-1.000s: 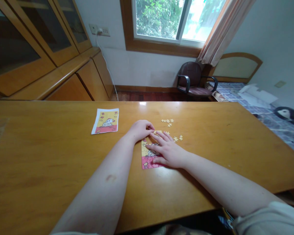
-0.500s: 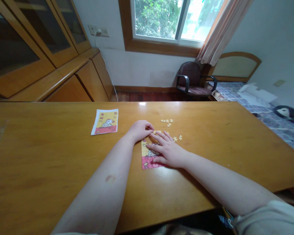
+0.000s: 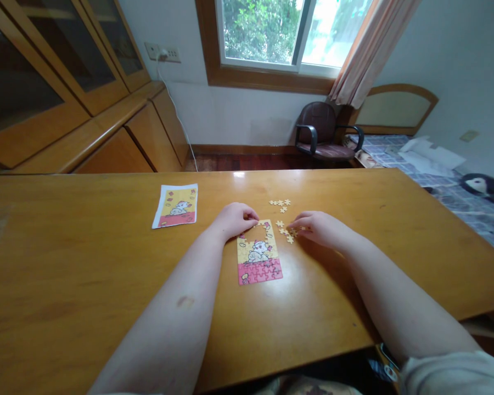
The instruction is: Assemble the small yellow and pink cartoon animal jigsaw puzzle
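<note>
A small yellow and pink jigsaw puzzle [image 3: 259, 258] lies partly assembled on the wooden table [image 3: 86, 263], with a gap near its top edge. My left hand [image 3: 234, 218] rests curled at the puzzle's top left corner, fingertips touching its upper edge. My right hand [image 3: 319, 227] lies to the right of the puzzle, fingers bent over a few loose pieces [image 3: 286, 232]; I cannot make out whether it holds one. More loose pieces [image 3: 280, 204] sit a little farther back.
A printed reference picture [image 3: 175, 205] of the same image lies to the left. Wooden cabinets [image 3: 66, 82] line the left wall. A dark armchair [image 3: 323, 131] stands under the window, and a bed [image 3: 444, 175] is at the right.
My right hand has lifted off the puzzle and moved right to the loose pieces, uncovering the puzzle. My left hand has stayed at the top left corner.
</note>
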Motion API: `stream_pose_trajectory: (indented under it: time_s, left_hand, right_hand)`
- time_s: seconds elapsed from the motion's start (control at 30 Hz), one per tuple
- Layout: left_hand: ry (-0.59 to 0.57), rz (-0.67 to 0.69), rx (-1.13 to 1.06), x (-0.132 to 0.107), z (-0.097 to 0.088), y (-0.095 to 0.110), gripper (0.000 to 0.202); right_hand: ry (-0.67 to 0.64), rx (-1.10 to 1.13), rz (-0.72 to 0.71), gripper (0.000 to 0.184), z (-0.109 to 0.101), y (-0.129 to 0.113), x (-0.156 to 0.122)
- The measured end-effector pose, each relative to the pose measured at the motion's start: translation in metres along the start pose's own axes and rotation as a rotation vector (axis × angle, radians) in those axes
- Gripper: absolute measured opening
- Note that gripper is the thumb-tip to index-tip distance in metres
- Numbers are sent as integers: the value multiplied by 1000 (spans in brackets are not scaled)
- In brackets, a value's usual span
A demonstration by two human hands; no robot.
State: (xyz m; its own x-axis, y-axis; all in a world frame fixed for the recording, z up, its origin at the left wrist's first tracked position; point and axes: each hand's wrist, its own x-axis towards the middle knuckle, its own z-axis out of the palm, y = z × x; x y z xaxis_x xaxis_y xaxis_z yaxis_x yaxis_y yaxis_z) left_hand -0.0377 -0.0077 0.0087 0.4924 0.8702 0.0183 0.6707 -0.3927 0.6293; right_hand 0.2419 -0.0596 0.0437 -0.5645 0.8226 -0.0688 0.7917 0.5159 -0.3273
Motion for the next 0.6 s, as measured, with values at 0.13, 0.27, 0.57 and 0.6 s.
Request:
stream_pose_trajectory:
  time_s: [0.13, 0.27, 0.57, 0.6]
  left_hand:
    - [-11, -1, 0, -1, -1, 2, 19]
    - [-27, -8, -2, -2, -2, 4, 20]
    - [4, -23, -40, -1, 0, 2, 22]
    - [8, -29, -42, -1, 0, 3, 22]
  right_hand:
    - [-21, 24, 2, 22, 3, -4, 1]
    - [-21, 6, 56, 20, 2, -8, 3]
    - [-18, 3, 113, 13, 4, -11, 2]
    - [-16, 12, 118, 15, 4, -11, 2]
